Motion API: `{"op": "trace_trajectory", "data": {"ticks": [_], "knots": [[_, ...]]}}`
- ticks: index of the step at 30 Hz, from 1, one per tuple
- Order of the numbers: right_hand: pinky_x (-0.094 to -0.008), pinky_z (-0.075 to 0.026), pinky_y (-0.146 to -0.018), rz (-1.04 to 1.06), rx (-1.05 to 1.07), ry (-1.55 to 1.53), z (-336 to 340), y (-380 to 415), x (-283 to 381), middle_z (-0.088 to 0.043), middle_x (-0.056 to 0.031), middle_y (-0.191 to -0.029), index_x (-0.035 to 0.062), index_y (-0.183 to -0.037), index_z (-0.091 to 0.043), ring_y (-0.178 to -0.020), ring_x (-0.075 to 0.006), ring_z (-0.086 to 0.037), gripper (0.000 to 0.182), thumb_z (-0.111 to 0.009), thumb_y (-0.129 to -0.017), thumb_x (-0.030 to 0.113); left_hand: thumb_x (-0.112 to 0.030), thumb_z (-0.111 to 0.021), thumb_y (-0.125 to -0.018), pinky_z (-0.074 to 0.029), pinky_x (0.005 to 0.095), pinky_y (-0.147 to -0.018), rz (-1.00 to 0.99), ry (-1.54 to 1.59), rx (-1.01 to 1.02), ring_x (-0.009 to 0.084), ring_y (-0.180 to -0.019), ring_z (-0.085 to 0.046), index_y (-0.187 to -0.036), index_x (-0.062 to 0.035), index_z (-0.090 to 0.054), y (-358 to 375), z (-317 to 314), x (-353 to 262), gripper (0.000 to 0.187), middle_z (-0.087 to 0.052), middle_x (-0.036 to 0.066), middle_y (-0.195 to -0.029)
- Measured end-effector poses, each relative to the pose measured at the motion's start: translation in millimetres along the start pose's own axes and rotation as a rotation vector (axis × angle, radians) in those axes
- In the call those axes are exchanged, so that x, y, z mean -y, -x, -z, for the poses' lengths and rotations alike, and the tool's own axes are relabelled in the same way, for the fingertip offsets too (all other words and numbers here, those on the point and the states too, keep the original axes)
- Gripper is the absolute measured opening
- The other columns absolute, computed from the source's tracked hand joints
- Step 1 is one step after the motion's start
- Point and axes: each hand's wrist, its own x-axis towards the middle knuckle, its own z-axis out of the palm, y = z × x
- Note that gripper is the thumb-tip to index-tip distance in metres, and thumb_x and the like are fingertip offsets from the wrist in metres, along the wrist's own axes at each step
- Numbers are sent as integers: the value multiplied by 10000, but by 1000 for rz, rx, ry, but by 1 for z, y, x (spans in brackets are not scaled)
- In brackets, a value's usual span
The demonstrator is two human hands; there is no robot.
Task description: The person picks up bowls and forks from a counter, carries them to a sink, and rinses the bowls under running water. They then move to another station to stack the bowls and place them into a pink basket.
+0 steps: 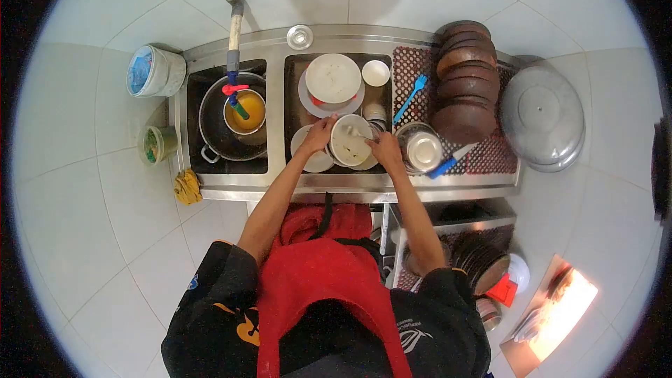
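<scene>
Over the right basin of the sink, a white bowl (344,148) with bits of food residue is tilted towards me. My left hand (320,134) is closed on its left rim. At its right side, my right hand (386,151) is closed around what looks like a spoon (362,133), whose end reaches into the bowl. Beneath and to the left lies another white dish (318,162), partly covered. Behind the bowl stands a stack of white plates and bowls (334,78). A small white bowl (376,73) and some stacked cups (376,111) are beside it.
The left basin holds a large black pot (210,122) and a smaller pot of yellowish liquid (245,116) under the tap (234,63). On the right rack are a blue brush (411,98), a blue-handled knife (451,161), metal bowls (423,150), dark stacked pots (465,84) and large lids (542,115).
</scene>
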Motion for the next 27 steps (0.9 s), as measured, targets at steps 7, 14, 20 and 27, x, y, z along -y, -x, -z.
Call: {"op": "trace_trajectory", "data": {"ticks": [7,14,20,27], "knots": [[-495,-501,-728,-229,0,-10,1,64,-32,-655,-268,-793,-46,-763,-670,-778,-449,-638,361,-734,-796,308,-557,-384,-985,-470,457,-916,-136,-201,-44,405,-1020,-632,-1126,-21,-631,2,-7,-19,607,-656,257,-1072],[-372,-456,-510,-215,-89,-200,5,135,-47,-580,-128,-516,-19,-673,-675,-485,-196,-574,339,-752,-813,280,-562,-462,-951,-482,545,-873,-152,-680,-130,491,-990,-599,-1249,-32,-538,13,-61,-50,613,-552,311,-1106],[-335,-434,-481,-340,-8,-208,28,168,-57,-591,-81,-544,-16,-730,-683,-472,-162,-540,356,-754,-827,319,-550,-522,-916,-371,561,-1023,-378,-832,-211,517,-1259,-386,-1397,-28,-416,20,-88,-21,717,-411,340,-1329],[-316,-430,-494,-347,5,-204,36,186,-60,-593,-72,-549,-11,-723,-681,-488,-135,-534,351,-744,-838,314,-615,-529,-859,-85,523,-1186,-579,-1204,-124,416,-1467,-98,-1522,-111,-260,33,-99,-17,875,-110,257,-1581]]}}
